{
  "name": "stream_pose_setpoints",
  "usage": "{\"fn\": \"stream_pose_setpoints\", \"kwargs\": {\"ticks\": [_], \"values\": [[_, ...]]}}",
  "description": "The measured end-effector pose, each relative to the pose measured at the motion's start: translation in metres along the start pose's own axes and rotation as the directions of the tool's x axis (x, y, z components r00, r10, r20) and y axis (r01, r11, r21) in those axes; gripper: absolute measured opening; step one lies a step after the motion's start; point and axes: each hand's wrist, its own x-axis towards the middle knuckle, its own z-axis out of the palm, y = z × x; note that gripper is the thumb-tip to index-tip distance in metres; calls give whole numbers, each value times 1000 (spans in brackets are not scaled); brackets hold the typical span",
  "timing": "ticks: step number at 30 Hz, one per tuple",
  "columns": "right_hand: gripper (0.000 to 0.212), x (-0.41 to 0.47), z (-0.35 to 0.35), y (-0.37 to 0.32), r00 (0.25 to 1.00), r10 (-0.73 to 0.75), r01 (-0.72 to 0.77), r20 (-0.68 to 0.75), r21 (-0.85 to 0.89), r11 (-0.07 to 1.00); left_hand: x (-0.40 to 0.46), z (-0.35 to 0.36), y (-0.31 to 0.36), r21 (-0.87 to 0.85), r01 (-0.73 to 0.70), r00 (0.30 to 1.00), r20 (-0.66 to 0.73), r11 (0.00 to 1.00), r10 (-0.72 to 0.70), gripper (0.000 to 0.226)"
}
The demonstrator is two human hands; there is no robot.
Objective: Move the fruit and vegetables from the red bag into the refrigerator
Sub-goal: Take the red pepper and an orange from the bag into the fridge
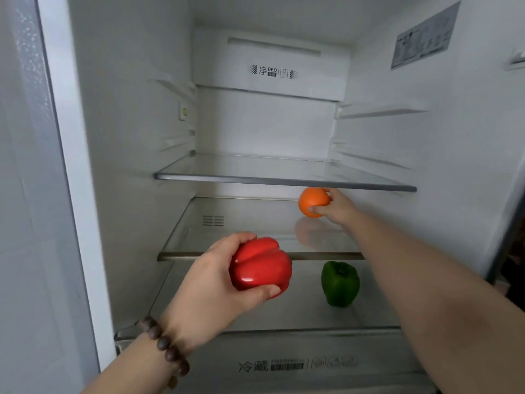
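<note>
Reaching into the open fridge point(127, 166) with both arms. Right hand point(338, 207) is far in, over the middle shelf point(227, 237), right of centre, just under the front edge of the top shelf point(284, 182). It grasps an orange point(312, 201): thumb across the near side, fingers curled over the top and far side. Orange looks just above the glass; a pale reflection of it lies on the shelf below. Cannot tell if it touches the glass.

Left hand point(216, 282) is nearer, at the front of the fridge, in front of the middle shelf's edge. It grasps a red pepper point(261, 267), thumb underneath on the near side, fingers wrapped over the top left. Pepper is held in the air, lobed end turned toward the right; stem not visible. A string of dark wooden beads point(166, 351) circles the left wrist.

Green pepper point(340, 284) stands on the bottom shelf point(255, 314), right of centre, stem end up and tipped slightly toward the camera. It is apart from both hands, right of the red pepper and below the right forearm.

Top shelf is bare glass. Back wall carries a white panel point(270, 69) with printed marks reading "DEO". A label sheet point(423, 36) is stuck high on the right wall. Drawer front point(284, 365) with grey lettering runs along the near bottom. Red bag is out of frame.
</note>
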Motion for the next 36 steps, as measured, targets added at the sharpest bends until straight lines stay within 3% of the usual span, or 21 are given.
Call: {"fn": "stream_pose_setpoints", "kwargs": {"ticks": [12, 17, 22, 27, 33, 36], "values": [[88, -41, -8, -20, 999, 12, -13, -33, -30, 999, 2, -1, 0, 16, -10, 997, 71, 1000, 9, 71], [93, -105, -17, -34, 997, -58, 52, -54, -108, 993, 13, -3, 10, 54, -31, 974, 228, 998, 18, 82], [77, -179, -28, -30, 966, -137, 92, -220, -203, 975, 44, 7, 22, -30, -31, 903, 427, 999, 41, 77], [54, -252, -26, 4, 902, -226, 108, -368, -313, 944, 63, 52, 19, 69, -49, 794, 608, 996, -3, 73], [40, -290, -12, 36, 795, -273, 36, -542, -406, 913, 67, 113, 2, 128, -17, 741, 667, 992, -73, 77], [40, -293, -9, 41, 790, -265, 28, -553, -399, 917, 62, 140, -6, 148, -40, 751, 657, 988, -68, 75]]}}
